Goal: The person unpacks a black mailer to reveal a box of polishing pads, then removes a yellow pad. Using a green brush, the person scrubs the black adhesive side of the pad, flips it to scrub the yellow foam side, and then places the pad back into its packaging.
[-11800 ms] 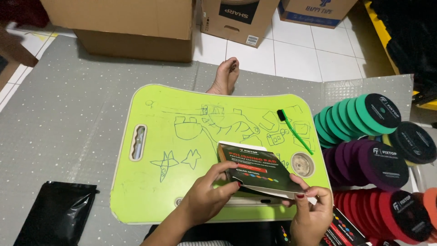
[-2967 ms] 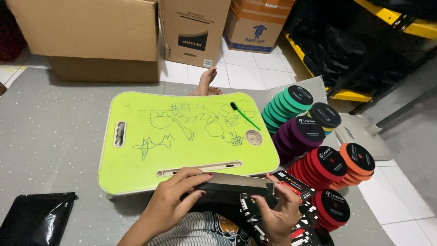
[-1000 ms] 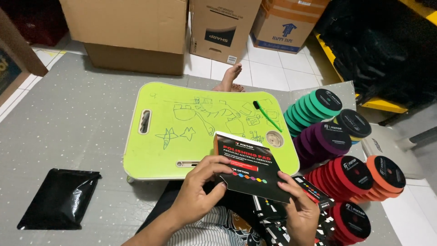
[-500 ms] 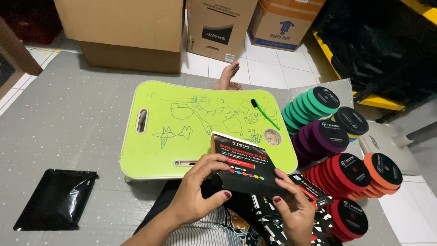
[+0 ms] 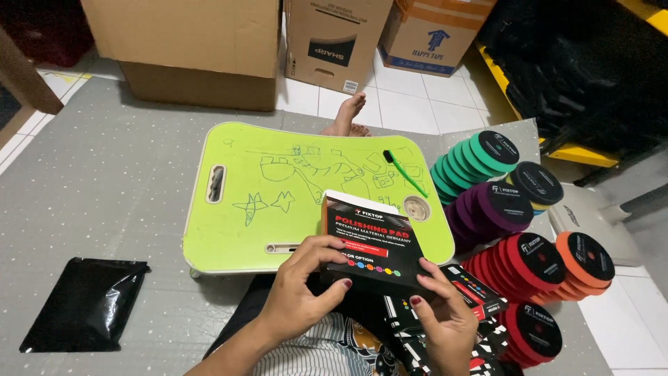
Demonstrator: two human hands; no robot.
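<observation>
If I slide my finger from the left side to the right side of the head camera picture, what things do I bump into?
Black plastic bag → lime-green lap desk → black box held in both hands → purple polishing pads → orange polishing pads.

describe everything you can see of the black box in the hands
The black box is a flat cardboard carton, glossy, with a red band, white lettering and a row of coloured dots on its face. It looks closed and is tilted up toward the camera, over the near edge of the green lap desk. The left hand grips its left side, the right hand its lower right corner.
</observation>
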